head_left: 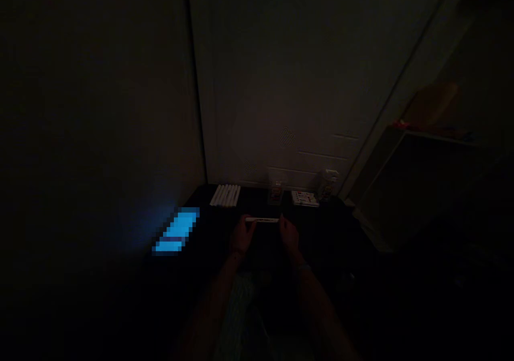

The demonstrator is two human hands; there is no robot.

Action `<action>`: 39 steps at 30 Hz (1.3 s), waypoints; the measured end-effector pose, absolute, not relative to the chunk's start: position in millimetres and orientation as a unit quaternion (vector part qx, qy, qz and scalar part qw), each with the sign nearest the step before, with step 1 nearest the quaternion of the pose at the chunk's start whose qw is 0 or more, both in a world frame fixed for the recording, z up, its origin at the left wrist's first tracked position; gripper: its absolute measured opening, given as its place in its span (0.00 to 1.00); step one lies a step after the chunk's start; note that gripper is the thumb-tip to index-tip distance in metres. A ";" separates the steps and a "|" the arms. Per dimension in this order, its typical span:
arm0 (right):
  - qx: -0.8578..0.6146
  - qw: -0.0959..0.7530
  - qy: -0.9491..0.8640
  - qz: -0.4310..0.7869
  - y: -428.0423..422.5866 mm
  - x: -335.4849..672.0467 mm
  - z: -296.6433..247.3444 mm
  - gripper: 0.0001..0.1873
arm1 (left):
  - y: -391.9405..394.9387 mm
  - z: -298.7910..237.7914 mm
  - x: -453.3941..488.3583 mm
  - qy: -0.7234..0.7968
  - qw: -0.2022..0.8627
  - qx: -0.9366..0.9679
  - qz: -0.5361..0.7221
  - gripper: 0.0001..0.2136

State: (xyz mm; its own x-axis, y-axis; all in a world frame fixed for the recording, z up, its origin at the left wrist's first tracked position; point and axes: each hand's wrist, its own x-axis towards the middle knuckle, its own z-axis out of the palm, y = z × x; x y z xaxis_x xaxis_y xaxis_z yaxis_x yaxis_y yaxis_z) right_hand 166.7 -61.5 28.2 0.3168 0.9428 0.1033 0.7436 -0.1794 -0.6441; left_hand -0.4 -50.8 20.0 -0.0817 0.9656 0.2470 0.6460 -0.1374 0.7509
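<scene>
A slim white marker (263,220) lies level between my two hands over the dark table. Its left end is pinched in the fingers of my left hand (241,236). At the other end, the closed fingers of my right hand (289,234) grip it. Dark print shows along its side. Beyond my left hand, several white markers (225,195) lie side by side in a row. Past my right hand there is a flat group of white markers (305,198) with printed labels. The dim light hides the finer detail of my fingers.
Two clear plastic containers, one in the middle (276,190) and one at the right (328,184), stand by the wall (257,109). A glowing blue, blurred-out screen (176,231) is at the left. A dark box-like piece of furniture (405,189) stands to the right of the table (333,232).
</scene>
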 end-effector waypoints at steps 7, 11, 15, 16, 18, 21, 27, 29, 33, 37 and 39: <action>-0.753 0.307 -0.560 0.160 -62.1 166.6 30.4 0.32 | -52.4 23.4 -0.1 0.624 0.216 0.645 0.385 0.15; -0.754 0.308 -0.559 0.156 -61.9 166.9 29.4 0.33 | -52.1 22.2 0.0 0.621 0.217 0.646 0.388 0.14; -0.748 0.314 -0.564 0.153 -61.4 167.1 27.3 0.32 | -50.8 19.9 0.2 0.618 0.219 0.641 0.400 0.14; -0.749 0.312 -0.563 0.154 -61.2 167.1 27.0 0.32 | -50.4 19.6 0.3 0.616 0.221 0.640 0.402 0.14; -0.753 0.309 -0.559 0.156 -60.4 167.2 26.5 0.33 | -49.3 19.1 0.5 0.614 0.224 0.638 0.407 0.13; -0.753 0.311 -0.558 0.157 -59.1 167.4 25.9 0.33 | -47.4 18.3 0.8 0.621 0.226 0.630 0.408 0.14; -0.756 0.309 -0.556 0.152 -59.8 166.9 27.6 0.33 | -47.2 19.6 0.0 0.624 0.239 0.625 0.403 0.14; -0.755 0.307 -0.558 0.158 -60.7 167.2 28.3 0.33 | -47.8 20.5 -0.5 0.630 0.240 0.624 0.394 0.14; -0.751 0.308 -0.559 0.167 -61.2 168.5 27.3 0.33 | -47.6 19.9 -1.0 0.641 0.225 0.621 0.390 0.15; -0.746 0.321 -0.559 0.166 -59.4 169.9 24.2 0.33 | -46.2 17.4 -1.4 0.638 0.219 0.619 0.402 0.15; -0.743 0.323 -0.561 0.168 -58.4 170.4 22.8 0.33 | -45.7 16.7 -2.0 0.636 0.223 0.617 0.407 0.16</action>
